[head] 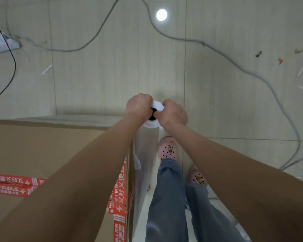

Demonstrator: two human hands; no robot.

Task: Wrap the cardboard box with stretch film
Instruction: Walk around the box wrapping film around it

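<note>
- The left hand [138, 105] and right hand [173, 113] are both curling their fingers round the top end of the stretch film roll [151, 126], gripping it from opposite sides.
- The roll is standing upright just beside the far right corner of the cardboard box [51, 149].
- A sheet of clear film [145, 154] is hanging from the roll down along the box's right side.
- The box is sitting on the floor [112, 75], its flaps closed and sealed with red printed tape [118, 194]; whatever is inside is staying hidden.
- Pink clogs [167, 149] are standing to the right of the box.
- A grey cable [217, 51] is trailing across the floor towards a white power strip [2, 44].
</note>
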